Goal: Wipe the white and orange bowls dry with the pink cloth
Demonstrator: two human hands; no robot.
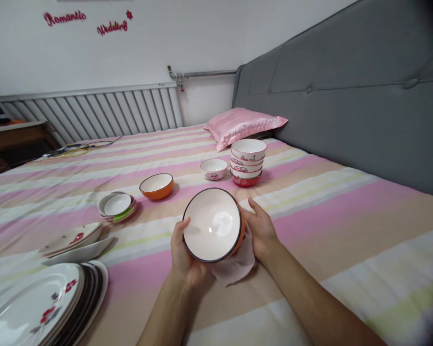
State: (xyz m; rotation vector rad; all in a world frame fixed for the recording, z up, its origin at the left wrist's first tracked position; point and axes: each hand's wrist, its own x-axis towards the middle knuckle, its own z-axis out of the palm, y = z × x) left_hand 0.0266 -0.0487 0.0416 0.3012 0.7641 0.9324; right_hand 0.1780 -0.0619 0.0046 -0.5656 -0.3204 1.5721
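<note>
Both my hands hold an orange bowl (211, 225) with a white inside and a dark rim, tilted so its opening faces me. My left hand (182, 254) grips its left rim with the thumb over the edge. My right hand (261, 230) cups the bowl's right outer side and presses a pale pink cloth (234, 266) against it; the cloth hangs below the bowl. All of this is above a striped bed sheet (328, 216).
On the bed lie a second orange bowl (157, 186), a small white bowl (214, 168), a stack of patterned bowls (247, 162), small saucers (116, 206), flowered plates (72, 239) and large plates (39, 302) at left. A pink pillow (243, 124) and a grey headboard (346, 96) stand behind.
</note>
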